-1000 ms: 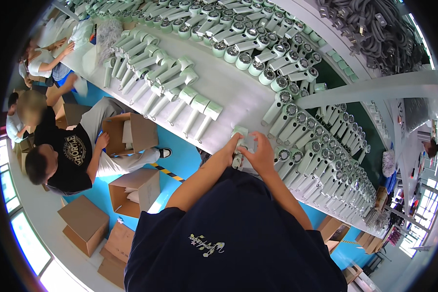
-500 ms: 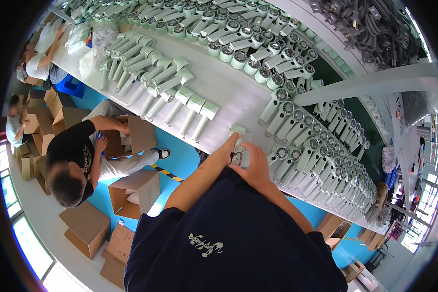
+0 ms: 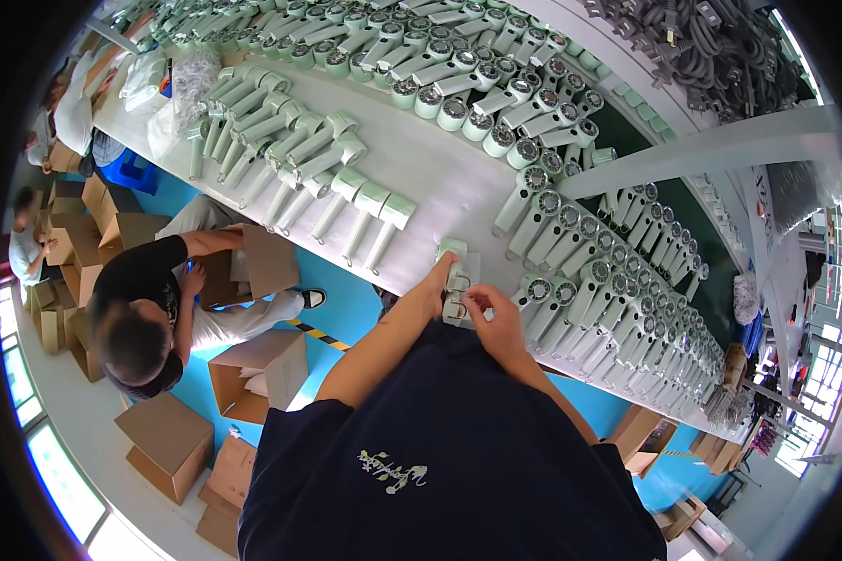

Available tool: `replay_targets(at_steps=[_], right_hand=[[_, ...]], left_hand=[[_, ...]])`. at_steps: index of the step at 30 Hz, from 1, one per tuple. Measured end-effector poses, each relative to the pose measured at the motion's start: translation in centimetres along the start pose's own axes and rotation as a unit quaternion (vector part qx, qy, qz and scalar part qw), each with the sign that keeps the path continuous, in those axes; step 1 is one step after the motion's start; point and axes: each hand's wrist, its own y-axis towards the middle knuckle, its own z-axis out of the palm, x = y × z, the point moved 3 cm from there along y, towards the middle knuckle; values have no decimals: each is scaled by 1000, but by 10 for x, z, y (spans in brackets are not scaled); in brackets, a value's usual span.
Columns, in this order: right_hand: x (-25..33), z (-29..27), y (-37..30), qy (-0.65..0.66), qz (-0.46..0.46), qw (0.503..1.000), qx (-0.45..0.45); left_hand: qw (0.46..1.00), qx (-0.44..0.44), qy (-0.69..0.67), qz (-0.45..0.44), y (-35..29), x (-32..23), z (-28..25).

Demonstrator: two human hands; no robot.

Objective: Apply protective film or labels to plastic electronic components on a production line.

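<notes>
At the near edge of the bench (image 3: 440, 210), my left hand (image 3: 438, 282) is closed round a pale green hair dryer (image 3: 453, 247). Its head points away from me, and my fingers cover part of the body. Close by on the right, my right hand (image 3: 498, 323) pinches at the handle end with thumb and forefinger. A thin dark curved piece shows at those fingertips, too small to name surely. To the left lie several similar dryers (image 3: 372, 196), handles toward me. On the right, rows of dryers (image 3: 533, 224) show their round dark grilles.
Many more dryers (image 3: 421, 61) cover the far side. A grey metal post (image 3: 702, 154) slants over the bench at right, below a shelf of grey power cords (image 3: 720, 56). At left, a person (image 3: 150, 299) sits among open cardboard boxes (image 3: 262, 369).
My right hand has drawn slightly away from the dryer and changed from wrapping its handle end to pinching there. My left hand keeps its hold. The seated person's head has shifted slightly.
</notes>
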Motion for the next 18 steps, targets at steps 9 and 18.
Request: replay_targets(at_steps=[9, 18], right_hand=[[6, 13, -4, -35, -2, 998, 58], [10, 15, -8, -73, -28, 995, 62]], left_hand=[[999, -1, -39, 14, -12, -5, 16], [999, 25, -36, 9, 24, 3, -11]])
